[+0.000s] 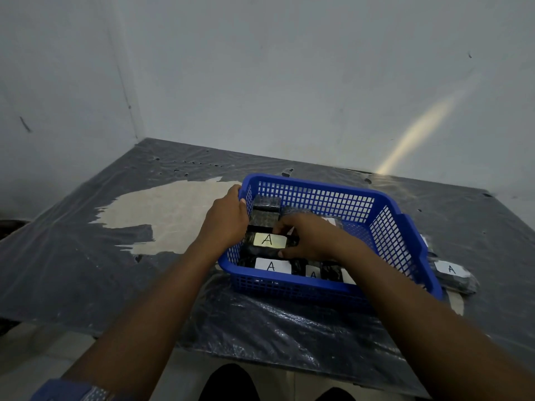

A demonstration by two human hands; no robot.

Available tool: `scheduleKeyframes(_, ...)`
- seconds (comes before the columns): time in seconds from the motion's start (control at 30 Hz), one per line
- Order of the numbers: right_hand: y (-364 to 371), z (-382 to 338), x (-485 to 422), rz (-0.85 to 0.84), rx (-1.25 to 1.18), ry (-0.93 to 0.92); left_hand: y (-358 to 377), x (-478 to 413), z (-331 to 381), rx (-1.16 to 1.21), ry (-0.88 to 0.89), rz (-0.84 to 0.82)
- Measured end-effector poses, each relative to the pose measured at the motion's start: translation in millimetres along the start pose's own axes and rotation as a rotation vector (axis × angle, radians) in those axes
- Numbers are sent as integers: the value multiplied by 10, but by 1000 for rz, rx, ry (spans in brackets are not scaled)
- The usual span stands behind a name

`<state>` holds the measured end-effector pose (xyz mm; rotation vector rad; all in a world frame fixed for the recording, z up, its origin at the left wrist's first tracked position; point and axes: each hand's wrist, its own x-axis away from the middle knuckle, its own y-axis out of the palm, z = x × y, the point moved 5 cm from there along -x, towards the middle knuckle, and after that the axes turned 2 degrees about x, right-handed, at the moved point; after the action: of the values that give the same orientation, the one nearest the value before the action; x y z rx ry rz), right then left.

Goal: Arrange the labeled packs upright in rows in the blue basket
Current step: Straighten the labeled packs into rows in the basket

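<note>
A blue mesh basket (388, 227) stands on the table ahead of me. Several black packs with white "A" labels are inside it. My right hand (307, 237) reaches into the basket and grips one pack (267, 241), thumb below it and fingers over its top right end, label facing up at me. My left hand (227, 217) holds the basket's left rim, fingers curled over the edge. More labeled packs (273, 266) stand along the near wall. Unlabeled-looking dark packs (266, 211) sit at the back left of the basket.
Another labeled pack (453, 274) lies on the table just right of the basket. The table (115, 270) is covered in crinkled dark plastic with a torn pale patch at left (170, 212). White walls close off the back and left.
</note>
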<state>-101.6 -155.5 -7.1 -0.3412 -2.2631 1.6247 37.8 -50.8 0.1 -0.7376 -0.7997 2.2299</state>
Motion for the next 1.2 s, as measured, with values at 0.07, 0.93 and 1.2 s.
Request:
scheduleKeyframes(0.07, -14, 28, -2, -21, -30, -4, 4, -4, -5, -3, -2, -1)
scheduleKeyframes(0.93, -159, 446, -63, 85, 194, 62, 33, -19, -44, -33, 8, 7)
scheduleKeyframes(1.2, -253, 617, 100, 83, -58, 60, -60, 64, 85, -270, 108, 147)
